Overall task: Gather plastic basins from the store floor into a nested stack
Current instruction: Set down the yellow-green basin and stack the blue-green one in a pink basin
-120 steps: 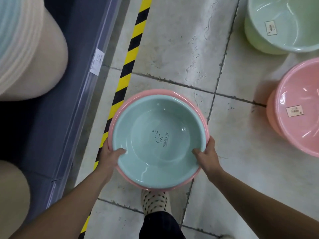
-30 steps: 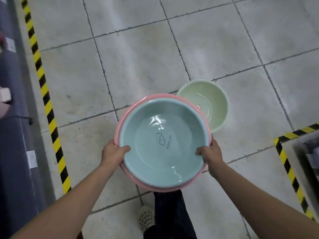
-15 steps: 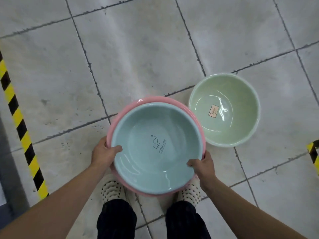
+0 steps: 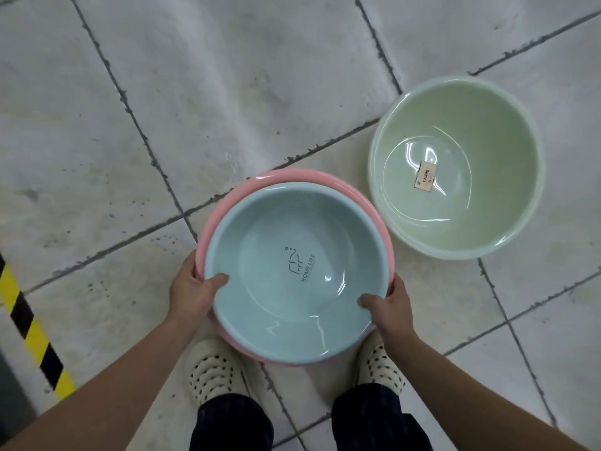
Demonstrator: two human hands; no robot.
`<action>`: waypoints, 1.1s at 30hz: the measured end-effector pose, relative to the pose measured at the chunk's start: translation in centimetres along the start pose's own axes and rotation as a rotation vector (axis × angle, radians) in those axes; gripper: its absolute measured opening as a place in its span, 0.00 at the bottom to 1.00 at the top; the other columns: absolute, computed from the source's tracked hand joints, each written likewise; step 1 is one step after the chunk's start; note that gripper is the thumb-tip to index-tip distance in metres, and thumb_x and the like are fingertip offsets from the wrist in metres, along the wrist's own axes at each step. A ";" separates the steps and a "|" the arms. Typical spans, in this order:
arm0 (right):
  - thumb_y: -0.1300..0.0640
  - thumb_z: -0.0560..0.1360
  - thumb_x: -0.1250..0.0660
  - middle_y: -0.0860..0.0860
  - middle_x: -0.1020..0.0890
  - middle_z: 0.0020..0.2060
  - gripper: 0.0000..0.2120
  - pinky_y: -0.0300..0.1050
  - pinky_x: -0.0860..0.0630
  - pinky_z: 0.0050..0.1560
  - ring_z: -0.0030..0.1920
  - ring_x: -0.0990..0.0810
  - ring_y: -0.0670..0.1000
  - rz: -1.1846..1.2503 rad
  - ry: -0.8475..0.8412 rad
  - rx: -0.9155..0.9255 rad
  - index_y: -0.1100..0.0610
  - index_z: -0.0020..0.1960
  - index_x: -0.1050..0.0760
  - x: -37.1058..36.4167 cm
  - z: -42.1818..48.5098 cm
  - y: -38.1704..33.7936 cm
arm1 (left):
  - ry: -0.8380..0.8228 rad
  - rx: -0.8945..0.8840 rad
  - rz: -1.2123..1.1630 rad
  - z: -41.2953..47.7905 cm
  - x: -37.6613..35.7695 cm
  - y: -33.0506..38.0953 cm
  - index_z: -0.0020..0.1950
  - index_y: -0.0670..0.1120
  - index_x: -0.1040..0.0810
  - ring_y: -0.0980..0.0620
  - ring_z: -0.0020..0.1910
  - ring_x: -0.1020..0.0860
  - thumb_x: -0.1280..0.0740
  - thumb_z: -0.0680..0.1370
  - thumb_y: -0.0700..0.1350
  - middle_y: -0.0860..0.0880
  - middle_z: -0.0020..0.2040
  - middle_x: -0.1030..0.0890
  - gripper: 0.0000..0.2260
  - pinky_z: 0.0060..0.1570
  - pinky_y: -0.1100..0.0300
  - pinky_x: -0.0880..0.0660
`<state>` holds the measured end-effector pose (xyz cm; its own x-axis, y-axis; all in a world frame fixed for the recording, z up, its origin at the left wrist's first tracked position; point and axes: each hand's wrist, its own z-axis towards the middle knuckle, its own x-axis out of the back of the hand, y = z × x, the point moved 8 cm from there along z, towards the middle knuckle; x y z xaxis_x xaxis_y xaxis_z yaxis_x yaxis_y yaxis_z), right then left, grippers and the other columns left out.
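Left hand point(image 4: 192, 292) and right hand point(image 4: 392, 305) grip the blue basin point(image 4: 292, 271) nested in the pink basin point(image 4: 283, 180); next comes the green basin point(image 4: 455, 164), far right.

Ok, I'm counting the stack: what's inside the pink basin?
A light blue basin printed HOME LIFE nests inside the pink basin. It covers the pink basin's bottom, so anything between them is hidden.

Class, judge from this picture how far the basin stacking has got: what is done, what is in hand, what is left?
Done: the blue basin sits nested inside the pink basin. In hand: the left hand and right hand grip that pair by its rim, thumbs inside. Left: the green basin stands alone on the floor to the right, not yet stacked.
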<state>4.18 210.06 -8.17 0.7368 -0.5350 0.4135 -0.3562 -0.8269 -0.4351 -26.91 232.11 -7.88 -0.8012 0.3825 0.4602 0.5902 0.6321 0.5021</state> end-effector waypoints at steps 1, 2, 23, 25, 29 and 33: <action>0.58 0.56 0.30 0.50 0.19 0.53 0.38 0.59 0.19 0.53 0.53 0.19 0.55 0.003 -0.018 0.006 0.52 0.66 0.31 0.0 0.0 -0.2 | -0.015 -0.002 0.009 0.1 -0.1 0.2 0.67 0.47 0.25 0.46 0.52 0.19 0.26 0.71 0.36 0.48 0.55 0.18 0.25 0.50 0.51 0.22; 0.59 0.56 0.30 0.50 0.20 0.53 0.38 0.58 0.19 0.52 0.53 0.20 0.54 0.007 -0.039 0.011 0.52 0.66 0.32 0.0 -0.2 -0.5 | -0.034 -0.002 0.023 0.1 -0.3 0.4 0.66 0.46 0.26 0.45 0.52 0.20 0.26 0.71 0.36 0.48 0.54 0.19 0.24 0.50 0.51 0.22; 0.60 0.55 0.33 0.50 0.18 0.49 0.30 0.50 0.20 0.42 0.48 0.18 0.53 0.331 0.018 0.055 0.49 0.58 0.27 21.7 -10.5 -17.1 | -0.038 -0.179 -0.022 -17.6 -2.5 30.1 0.52 0.50 0.19 0.50 0.43 0.17 0.26 0.71 0.38 0.51 0.45 0.16 0.12 0.43 0.58 0.22; 0.59 0.55 0.32 0.49 0.19 0.48 0.31 0.47 0.23 0.41 0.47 0.19 0.52 0.333 0.062 0.058 0.51 0.59 0.27 24.9 -9.7 -18.5 | -0.078 -0.176 -0.044 -18.0 -5.4 32.7 0.50 0.51 0.18 0.49 0.43 0.18 0.26 0.70 0.37 0.49 0.46 0.15 0.13 0.44 0.56 0.21; 0.60 0.55 0.33 0.48 0.21 0.45 0.31 0.43 0.26 0.39 0.44 0.21 0.51 0.374 0.152 0.043 0.52 0.59 0.28 29.5 -6.6 -19.4 | -0.186 -0.197 -0.026 -17.5 -12.0 36.9 0.53 0.48 0.18 0.49 0.44 0.17 0.26 0.69 0.38 0.49 0.47 0.15 0.15 0.42 0.57 0.20; 0.67 0.61 0.30 0.49 0.21 0.44 0.25 0.44 0.26 0.40 0.42 0.22 0.51 0.429 0.233 0.026 0.52 0.56 0.28 31.9 -1.9 -18.5 | -0.278 -0.211 0.017 -15.0 -18.7 38.5 0.56 0.48 0.18 0.48 0.46 0.16 0.27 0.68 0.37 0.49 0.48 0.15 0.17 0.42 0.57 0.20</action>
<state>33.19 207.99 14.62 0.3773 -0.8537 0.3590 -0.5830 -0.5202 -0.6241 12.26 239.22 13.88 -0.7702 0.5789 0.2676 0.5879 0.4816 0.6500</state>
